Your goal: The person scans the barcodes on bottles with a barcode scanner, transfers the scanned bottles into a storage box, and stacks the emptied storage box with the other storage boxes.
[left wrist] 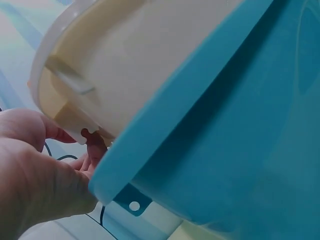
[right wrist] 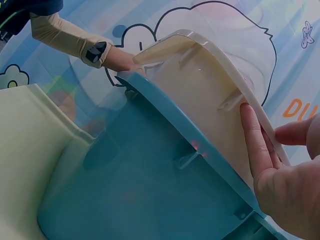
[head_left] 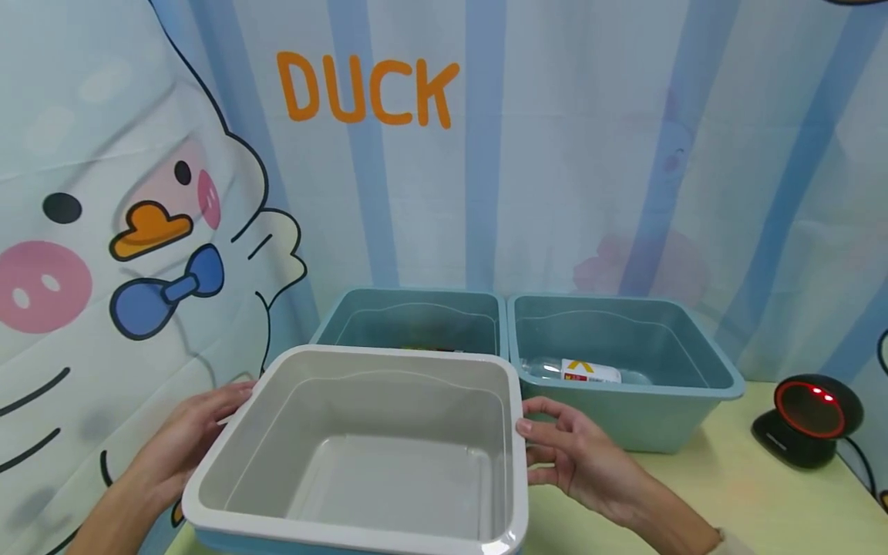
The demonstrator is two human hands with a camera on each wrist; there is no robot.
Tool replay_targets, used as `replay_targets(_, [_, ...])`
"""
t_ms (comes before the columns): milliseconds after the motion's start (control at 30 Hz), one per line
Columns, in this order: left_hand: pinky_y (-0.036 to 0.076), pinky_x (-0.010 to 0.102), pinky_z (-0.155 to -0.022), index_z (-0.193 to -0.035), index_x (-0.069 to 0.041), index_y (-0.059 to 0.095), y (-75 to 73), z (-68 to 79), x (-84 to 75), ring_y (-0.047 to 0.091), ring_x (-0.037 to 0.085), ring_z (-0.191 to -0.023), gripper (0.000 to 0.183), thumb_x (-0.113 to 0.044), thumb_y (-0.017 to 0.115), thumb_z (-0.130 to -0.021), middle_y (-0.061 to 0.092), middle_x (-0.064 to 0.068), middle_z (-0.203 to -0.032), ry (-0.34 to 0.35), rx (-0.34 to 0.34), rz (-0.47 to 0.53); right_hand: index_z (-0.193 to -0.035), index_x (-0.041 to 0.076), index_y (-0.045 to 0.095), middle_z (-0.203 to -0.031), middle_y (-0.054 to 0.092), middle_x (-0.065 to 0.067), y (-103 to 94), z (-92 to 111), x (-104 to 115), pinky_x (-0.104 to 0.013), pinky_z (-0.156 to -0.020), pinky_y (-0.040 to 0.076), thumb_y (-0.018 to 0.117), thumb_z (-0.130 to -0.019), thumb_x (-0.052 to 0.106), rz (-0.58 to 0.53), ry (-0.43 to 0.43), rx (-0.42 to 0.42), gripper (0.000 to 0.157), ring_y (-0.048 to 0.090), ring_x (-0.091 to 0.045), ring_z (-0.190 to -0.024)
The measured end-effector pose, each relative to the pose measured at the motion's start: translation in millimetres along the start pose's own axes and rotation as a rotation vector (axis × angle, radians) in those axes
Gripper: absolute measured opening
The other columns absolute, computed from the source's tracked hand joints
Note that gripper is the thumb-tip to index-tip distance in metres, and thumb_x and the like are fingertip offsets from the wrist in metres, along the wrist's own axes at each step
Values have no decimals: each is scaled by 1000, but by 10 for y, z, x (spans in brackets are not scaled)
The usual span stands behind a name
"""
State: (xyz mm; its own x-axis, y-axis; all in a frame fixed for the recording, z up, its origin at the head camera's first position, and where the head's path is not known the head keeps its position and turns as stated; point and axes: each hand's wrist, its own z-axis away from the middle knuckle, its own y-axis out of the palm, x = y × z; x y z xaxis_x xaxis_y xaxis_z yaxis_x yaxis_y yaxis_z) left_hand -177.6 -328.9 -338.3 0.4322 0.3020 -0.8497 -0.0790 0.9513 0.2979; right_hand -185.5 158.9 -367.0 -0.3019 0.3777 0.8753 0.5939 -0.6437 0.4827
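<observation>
A beige plastic bin [head_left: 395, 486] tilts toward me, its inside bare, between my two hands. My left hand [head_left: 183, 443] grips its left rim; in the left wrist view, fingers [left wrist: 62, 134] reach under the edge. On the opposite side, my right hand [head_left: 572, 455] pinches the rim, with the thumb outside and the other fingers beneath the lip, as the right wrist view shows. The beige bin's lower part sits inside a blue bin [right wrist: 145, 165], whose rim [head_left: 277, 542] peeks out below it in the head view.
Two teal bins stand side by side behind. A clear bottle with a white label [head_left: 590, 371] lies in the right teal bin [head_left: 624, 416]; the left teal bin [head_left: 416, 297] is partly covered, with something dark inside. A black scanner [head_left: 808, 420] stands on the yellow table [head_left: 777, 493]. A duck-print curtain [head_left: 555, 154] hangs behind.
</observation>
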Motion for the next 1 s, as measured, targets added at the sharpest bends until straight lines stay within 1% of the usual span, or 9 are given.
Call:
replay_targets(100, [50, 49, -103, -136, -29, 63, -20, -23, 4, 66, 20, -113, 39, -36, 74, -99, 70, -8, -120, 20, -29, -59, -131, 2, 49, -115, 71, -13, 1, 2, -11, -38, -86, 60, 49, -110, 5, -18, 12, -8, 21, 74, -22, -94])
replay_targets(200, [51, 52, -100, -153, -21, 47, -36, -45, 4, 68, 21, -111, 63, -39, 73, -99, 69, -8, -119, 48, -53, -143, -131, 3, 49, -115, 71, -12, 0, 3, -26, -38, -85, 60, 50, -110, 6, -28, 20, -19, 21, 74, -21, -94])
replay_targets(233, [52, 52, -99, -156, -19, 42, -40, -49, 6, 68, 21, -110, 69, -40, 73, -99, 69, -9, -119, 57, -59, -168, -131, 3, 49, -115, 71, -12, -1, 4, -31, -38, -85, 60, 50, -110, 7, -29, 22, -23, 22, 74, -21, -94])
replay_targets(300, [52, 52, -99, -159, -16, 37, -47, -52, 8, 69, 21, -110, 73, -41, 71, -100, 68, -9, -120, 73, -60, -208, -131, 4, 48, -116, 71, -12, -2, 4, -42, -38, -85, 60, 50, -110, 7, -27, 22, -30, 22, 74, -21, -94])
replay_targets(467, [54, 51, -96, -154, -16, 45, -63, -54, 8, 70, 21, -108, 64, -41, 69, -101, 69, -9, -118, 99, -65, -257, -131, 4, 49, -116, 71, -12, -9, 2, -68, -38, -85, 60, 50, -110, 7, -19, 6, -26, 21, 74, -21, -93])
replay_targets(667, [56, 50, -93, -144, -20, 55, -83, -47, 7, 72, 20, -104, 49, -39, 69, -102, 71, -11, -113, 104, -63, -240, -132, 4, 50, -116, 71, -12, -19, -4, -85, -38, -85, 60, 49, -110, 7, -29, 0, -6, 22, 74, -22, -93])
replay_targets(833, [57, 49, -92, -140, -21, 57, -86, -39, -1, 72, 20, -103, 42, -38, 68, -102, 71, -11, -112, 104, -55, -253, -131, 5, 49, -116, 70, -11, -33, -6, -82, -38, -85, 60, 48, -110, 7, -17, 4, 6, 21, 74, -22, -94])
replay_targets(933, [57, 50, -92, -142, -20, 55, -85, -26, -18, 72, 21, -103, 46, -39, 68, -102, 72, -9, -113, 102, -48, -288, -130, 6, 51, -115, 70, -11, -55, -4, -70, -37, -84, 60, 47, -111, 9, 17, 3, 19, 20, 73, -20, -91])
replay_targets(1000, [57, 52, -91, -149, -14, 48, -84, -11, -37, 72, 22, -105, 57, -42, 67, -103, 70, -6, -120, 109, -43, -348, -128, 8, 52, -113, 69, -11, -82, 3, -52, -38, -83, 60, 46, -112, 11, 65, 2, 17, 18, 72, -20, -89])
